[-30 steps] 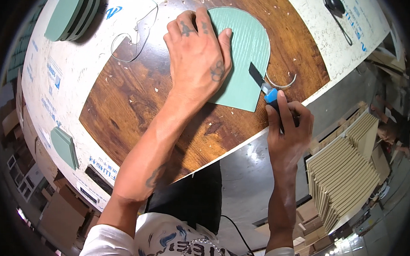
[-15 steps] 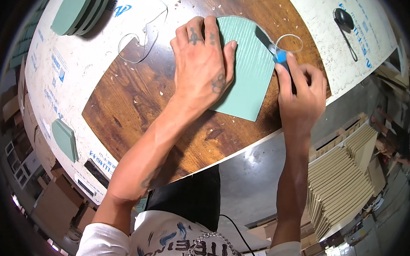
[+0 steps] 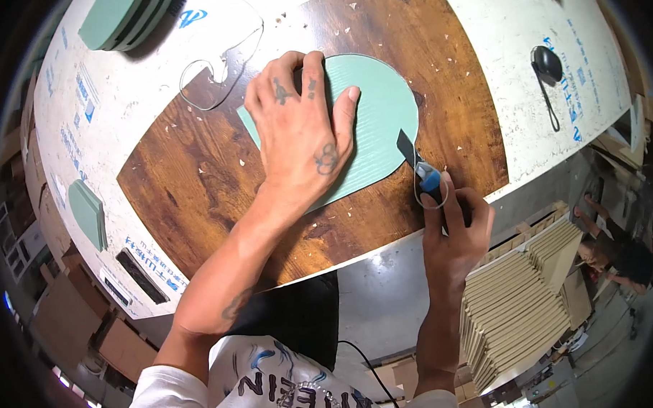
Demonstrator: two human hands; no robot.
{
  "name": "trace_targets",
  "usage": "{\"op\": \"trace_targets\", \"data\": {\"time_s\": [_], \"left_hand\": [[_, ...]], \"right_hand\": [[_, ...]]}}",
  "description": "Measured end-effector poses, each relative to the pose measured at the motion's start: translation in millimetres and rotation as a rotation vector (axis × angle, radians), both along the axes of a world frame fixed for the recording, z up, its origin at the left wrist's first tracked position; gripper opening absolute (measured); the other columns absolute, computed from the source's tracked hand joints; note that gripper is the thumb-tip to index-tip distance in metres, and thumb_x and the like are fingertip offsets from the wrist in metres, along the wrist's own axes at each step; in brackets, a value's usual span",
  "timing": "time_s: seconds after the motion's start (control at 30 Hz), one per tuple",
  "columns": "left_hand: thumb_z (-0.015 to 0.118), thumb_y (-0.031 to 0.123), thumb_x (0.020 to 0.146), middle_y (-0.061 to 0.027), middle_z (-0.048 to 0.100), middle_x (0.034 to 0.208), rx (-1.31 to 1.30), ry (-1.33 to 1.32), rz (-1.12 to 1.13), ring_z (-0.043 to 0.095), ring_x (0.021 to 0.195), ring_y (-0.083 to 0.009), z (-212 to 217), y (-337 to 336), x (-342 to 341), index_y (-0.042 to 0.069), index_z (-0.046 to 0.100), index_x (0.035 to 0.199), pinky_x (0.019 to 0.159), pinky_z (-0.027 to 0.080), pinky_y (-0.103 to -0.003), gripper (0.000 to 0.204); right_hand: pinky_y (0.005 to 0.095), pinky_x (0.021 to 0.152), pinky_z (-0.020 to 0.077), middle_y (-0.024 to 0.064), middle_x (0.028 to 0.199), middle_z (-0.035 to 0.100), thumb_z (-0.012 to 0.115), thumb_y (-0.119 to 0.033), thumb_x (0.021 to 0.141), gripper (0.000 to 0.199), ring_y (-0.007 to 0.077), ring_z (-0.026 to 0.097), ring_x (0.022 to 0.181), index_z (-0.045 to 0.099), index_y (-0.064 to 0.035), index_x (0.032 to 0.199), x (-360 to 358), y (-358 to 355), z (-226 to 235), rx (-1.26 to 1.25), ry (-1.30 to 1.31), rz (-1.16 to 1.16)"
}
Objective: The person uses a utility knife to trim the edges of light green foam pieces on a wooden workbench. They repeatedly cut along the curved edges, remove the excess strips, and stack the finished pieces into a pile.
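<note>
A: Biggest first?
B: White table (image 3: 533, 143), then brown board (image 3: 190, 185) on it, mid-frame.
A: Panel (image 3: 380, 98)?
B: Green, round-ended, flat on the board, upper centre of frame.
A: Hands?
B: My left hand (image 3: 300, 135) lies over the panel, fingers close together, thumb apart. My right hand (image 3: 455, 226), right of centre, is wrapped round the knife (image 3: 429, 182).
A: Blade (image 3: 406, 146)?
B: Points up-left, over the panel's right edge; can't tell if touching.
A: Smallest?
B: Thin strip (image 3: 415, 195), looped by the knife.

The left fingers (image 3: 313, 78) hide part of the green panel (image 3: 384, 98).
</note>
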State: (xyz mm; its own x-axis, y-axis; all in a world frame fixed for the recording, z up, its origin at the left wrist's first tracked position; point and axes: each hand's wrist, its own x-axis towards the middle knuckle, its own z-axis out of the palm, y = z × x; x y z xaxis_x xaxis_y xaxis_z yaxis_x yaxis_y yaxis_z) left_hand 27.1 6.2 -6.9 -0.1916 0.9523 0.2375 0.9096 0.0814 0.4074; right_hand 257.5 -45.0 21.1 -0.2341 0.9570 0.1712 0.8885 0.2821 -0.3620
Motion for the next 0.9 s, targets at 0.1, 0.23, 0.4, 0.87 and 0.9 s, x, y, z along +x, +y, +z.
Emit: {"op": "trace_targets", "data": {"time_s": [0.1, 0.23, 0.4, 0.87, 0.9], "left_hand": [[0.065, 0.026, 0.093, -0.0251, 0.05, 0.119, -0.036, 0.002, 0.006, 0.045, 0.117, -0.0405, 0.4, 0.2, -2.2, -0.005, 0.054, 0.128, 0.103, 0.031, -0.056, 0.048], [0.062, 0.036, 0.098, -0.025, 0.054, 0.12, -0.052, 0.03, 0.006, 0.047, 0.115, -0.0364, 0.4, -0.2, -9.2, -0.002, 0.056, 0.135, 0.102, 0.036, -0.053, 0.053], [0.063, 0.035, 0.096, -0.0244, 0.054, 0.12, -0.062, -0.008, -0.008, 0.048, 0.114, -0.0364, 4.7, 5.7, -6.4, -0.002, 0.058, 0.132, 0.101, 0.038, -0.054, 0.052], [0.054, 0.046, 0.1, -0.0381, 0.036, 0.145, -0.078, 0.091, 0.108, 0.038, 0.136, -0.0504, -3.9, 2.8, -8.8, 0.021, 0.065, 0.135, 0.113, 0.027, -0.069, 0.044], [0.06, 0.032, 0.099, -0.0363, 0.038, 0.144, -0.013, 0.111, 0.075, 0.042, 0.134, -0.0488, -1.0, 1.8, -7.1, 0.022, 0.065, 0.134, 0.113, 0.032, -0.067, 0.036]], "right_hand": [[0.0381, 0.066, 0.0477, 0.009, 0.1, 0.06, 0.082, -0.021, 0.084, 0.043, 0.0255, 0.054, 0.085, 0.072, -0.015, 0.125, 2.4, 10.2, -3.3, -0.009, 0.005, 0.04], [0.0378, 0.066, 0.0486, 0.0082, 0.1, 0.061, 0.081, -0.025, 0.085, 0.042, 0.0252, 0.055, 0.085, 0.072, -0.0169, 0.125, -2.0, 27.3, -5.6, 0.001, -0.002, 0.088], [0.0371, 0.07, 0.0504, 0.0069, 0.096, 0.06, 0.082, -0.023, 0.084, 0.036, 0.0253, 0.058, 0.085, 0.074, -0.0181, 0.119, -18.7, 93.0, -21.5, 0.18, 0.064, 0.184], [0.038, 0.069, 0.0488, 0.0066, 0.099, 0.06, 0.083, -0.022, 0.083, 0.038, 0.0263, 0.054, 0.085, 0.074, -0.0138, 0.12, 6.6, 1.5, 0.4, -0.078, 0.001, 0.073], [0.0379, 0.069, 0.0483, 0.0065, 0.099, 0.06, 0.083, -0.021, 0.084, 0.039, 0.0263, 0.053, 0.084, 0.073, -0.0136, 0.12, 5.0, 6.3, 2.0, -0.081, -0.012, 0.064]]}}
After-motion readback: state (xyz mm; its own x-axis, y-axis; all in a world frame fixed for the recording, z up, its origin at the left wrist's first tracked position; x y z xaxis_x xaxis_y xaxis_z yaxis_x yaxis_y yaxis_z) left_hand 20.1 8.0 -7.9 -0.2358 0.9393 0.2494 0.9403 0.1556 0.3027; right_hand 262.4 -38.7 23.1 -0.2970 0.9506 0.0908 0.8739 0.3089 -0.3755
